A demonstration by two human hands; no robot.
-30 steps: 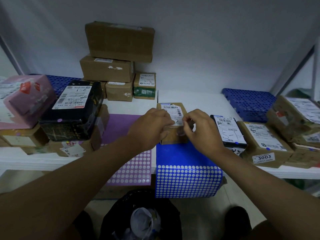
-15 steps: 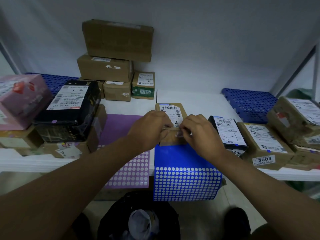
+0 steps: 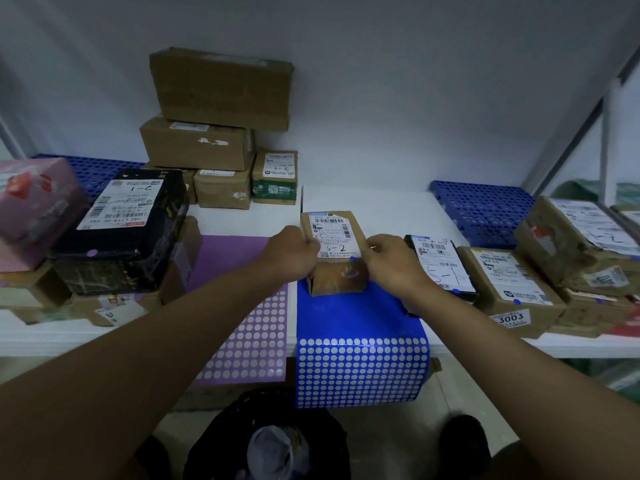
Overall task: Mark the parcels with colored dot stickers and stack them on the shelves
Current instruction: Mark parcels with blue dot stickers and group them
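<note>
One small cardboard parcel (image 3: 334, 252), hand-marked "3-2" on its label, is held at the front of the white shelf (image 3: 377, 206), standing on the upper end of the blue dot-sticker sheet (image 3: 360, 344). It is gripped from both sides: the left hand (image 3: 294, 252) is curled against its left edge, and the right hand (image 3: 393, 263) is curled at its right edge, though whether a sticker is pinched there cannot be told. A blue dot (image 3: 352, 258) is already seen at the lower edge of its label, so its marking is judged done and only its stacking left. To the right, the black parcel marked "5-1" (image 3: 441, 266) and the cardboard parcel tagged "3003" (image 3: 509, 289) also carry blue dots. To the left, a purple dot is borne by the large black parcel (image 3: 121, 230), which lies on other boxes beside the purple dot-sticker sheet (image 3: 249, 330). Many dots have been taken from both sheets. The brown boxes stacked at the back (image 3: 207, 133) show no dots from here; these may remain.
</note>
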